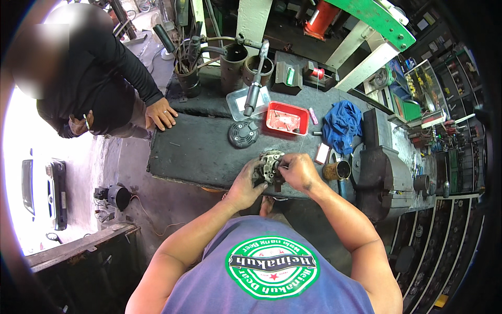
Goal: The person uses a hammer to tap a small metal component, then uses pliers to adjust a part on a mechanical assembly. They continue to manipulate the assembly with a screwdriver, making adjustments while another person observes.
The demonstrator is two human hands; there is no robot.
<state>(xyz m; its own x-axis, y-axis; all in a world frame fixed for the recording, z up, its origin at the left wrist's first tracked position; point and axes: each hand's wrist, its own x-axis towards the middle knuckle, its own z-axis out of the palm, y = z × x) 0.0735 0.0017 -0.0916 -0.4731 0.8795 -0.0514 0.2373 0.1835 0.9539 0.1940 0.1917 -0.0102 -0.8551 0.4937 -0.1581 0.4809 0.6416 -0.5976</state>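
A metal alternator-like housing [270,164] sits at the front edge of the dark workbench [183,157]. My left hand [244,183] grips its left side with curled fingers. My right hand [296,170] is closed at its right side, fingertips pinched at a small part I cannot make out. A round black slotted cover [242,134] lies just behind the housing. A red plastic tray [286,119] with small items stands behind that, beside a clear lidded container [238,103] and a long dark cylindrical tool [253,94].
A co-worker in black [89,94] leans at the left, one hand [159,114] on the bench. Metal pots of tools [232,68] stand at the back; a blue cloth [342,125], rusty can [337,170] and large vise [387,172] are at the right. A car [44,193] is beyond.
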